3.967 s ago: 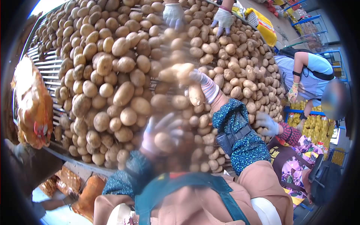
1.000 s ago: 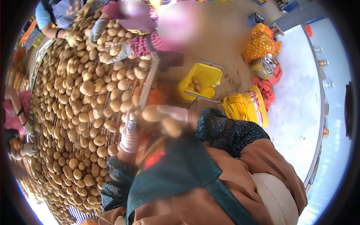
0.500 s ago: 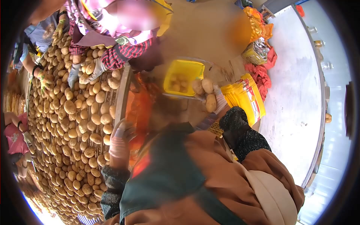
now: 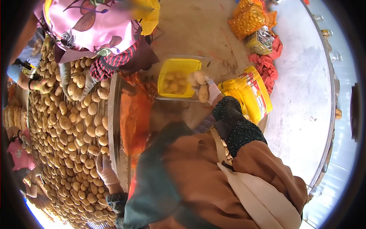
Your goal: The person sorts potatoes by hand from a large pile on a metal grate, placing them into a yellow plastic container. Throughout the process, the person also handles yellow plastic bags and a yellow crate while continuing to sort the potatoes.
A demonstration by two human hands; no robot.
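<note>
My right hand [image 4: 213, 91], in a pale glove, is closed around several potatoes [image 4: 204, 92] at the right edge of a yellow basket [image 4: 162, 78]. More potatoes [image 4: 175, 82] lie inside that basket. Over the near right part of a wide bed of potatoes [image 4: 65, 123], my left hand [image 4: 106, 168] rests with its gloved fingers extended and somewhat apart. It holds nothing that I can make out. An orange mesh bag [image 4: 133, 118] hangs beside the metal rim [image 4: 113, 110] of the bed, between my two hands.
A co-worker's gloved hands [image 4: 88, 84] are among the potatoes at the upper left, and other people stand along the far left. Yellow printed bags [image 4: 249, 95], red cloth [image 4: 267, 72], a filled orange net sack [image 4: 248, 21] and a pale tabletop [image 4: 295, 91] are on the right.
My left hand has moved left and down, off the rim and over the potatoes. My right hand has shifted slightly left toward the basket with its potatoes. The co-worker has leaned closer.
</note>
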